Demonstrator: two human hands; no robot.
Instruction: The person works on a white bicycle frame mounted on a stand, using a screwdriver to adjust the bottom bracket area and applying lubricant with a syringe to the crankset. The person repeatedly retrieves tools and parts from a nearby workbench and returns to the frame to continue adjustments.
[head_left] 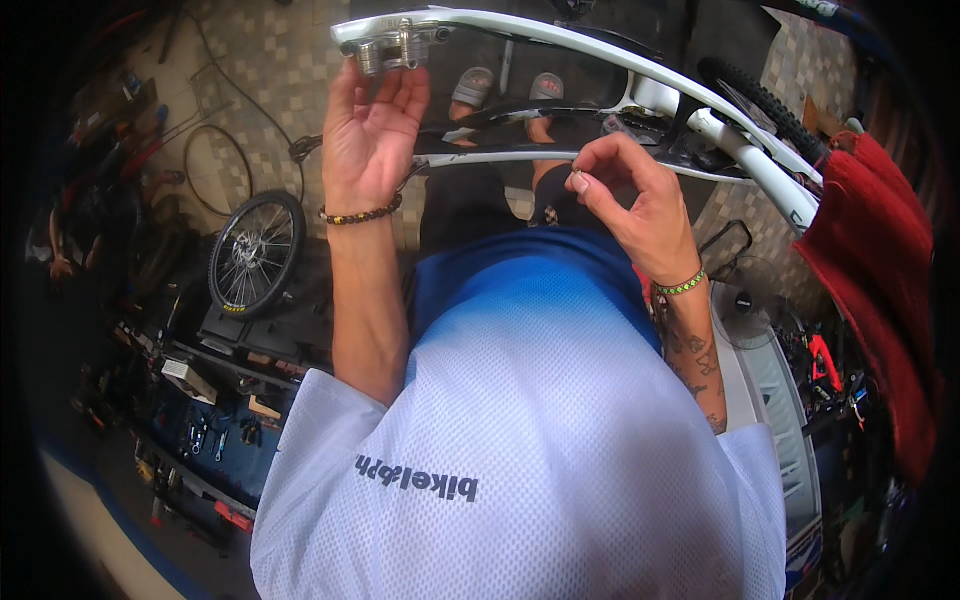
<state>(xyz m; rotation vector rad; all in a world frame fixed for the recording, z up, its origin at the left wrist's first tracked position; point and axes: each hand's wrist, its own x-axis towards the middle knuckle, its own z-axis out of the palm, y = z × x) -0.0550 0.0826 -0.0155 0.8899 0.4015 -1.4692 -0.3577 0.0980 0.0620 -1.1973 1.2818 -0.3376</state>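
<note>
A white bike frame (560, 38) stretches across the upper part of the view. At its left end sits a shiny metal fitting with round, bolt-like parts (392, 56). My left hand (375, 135) is raised there, palm showing, its fingertips curled up around the fitting's underside. My right hand (635, 200) hovers lower and to the right, in front of the frame's lower tube (500, 157). Its thumb and forefinger are pinched together on a tiny object, too small to make out.
A red cloth (880, 270) hangs at the right over the frame. On the left are a loose bike wheel (257, 253) and a blue tool tray (215, 425) with wrenches. A grey bin (770, 390) stands at my right. Another person's hand (62, 268) shows far left.
</note>
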